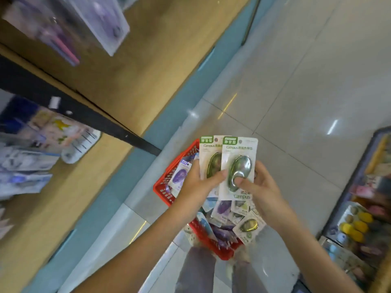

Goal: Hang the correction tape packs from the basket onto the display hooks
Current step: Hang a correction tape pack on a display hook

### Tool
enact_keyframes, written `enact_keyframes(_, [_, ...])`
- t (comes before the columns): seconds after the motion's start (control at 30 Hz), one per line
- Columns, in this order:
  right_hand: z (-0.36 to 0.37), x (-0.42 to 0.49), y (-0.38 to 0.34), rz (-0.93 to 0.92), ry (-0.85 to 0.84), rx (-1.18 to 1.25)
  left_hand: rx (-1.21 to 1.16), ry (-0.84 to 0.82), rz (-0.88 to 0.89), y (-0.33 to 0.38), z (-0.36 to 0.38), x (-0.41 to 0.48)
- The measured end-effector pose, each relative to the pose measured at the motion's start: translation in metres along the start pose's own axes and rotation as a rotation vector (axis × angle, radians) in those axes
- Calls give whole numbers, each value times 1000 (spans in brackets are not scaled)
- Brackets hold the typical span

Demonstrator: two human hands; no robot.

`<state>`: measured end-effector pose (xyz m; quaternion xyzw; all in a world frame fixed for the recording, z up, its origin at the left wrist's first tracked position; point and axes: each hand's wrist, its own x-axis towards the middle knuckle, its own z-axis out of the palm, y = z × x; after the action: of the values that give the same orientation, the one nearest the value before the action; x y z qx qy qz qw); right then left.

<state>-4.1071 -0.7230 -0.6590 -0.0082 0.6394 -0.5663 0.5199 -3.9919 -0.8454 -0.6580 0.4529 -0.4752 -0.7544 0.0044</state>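
Over the red plastic basket, low middle | our left hand and right hand each pinch one green-and-white card correction tape pack | we should keep top holes free for hooks.

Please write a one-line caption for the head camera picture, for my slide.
The left hand and right hand hold two green correction tape packs above a red basket full of more packs.
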Motion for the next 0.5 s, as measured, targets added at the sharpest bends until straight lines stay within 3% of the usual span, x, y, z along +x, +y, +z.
enact_keyframes(0.23, [101,-122,-82,-168,-171,-32,15,69,282,92,-40,-143])
enact_keyframes(0.5, [223,-289,-93,-372,-348,-184,-54,326,565,96,-103,-365])
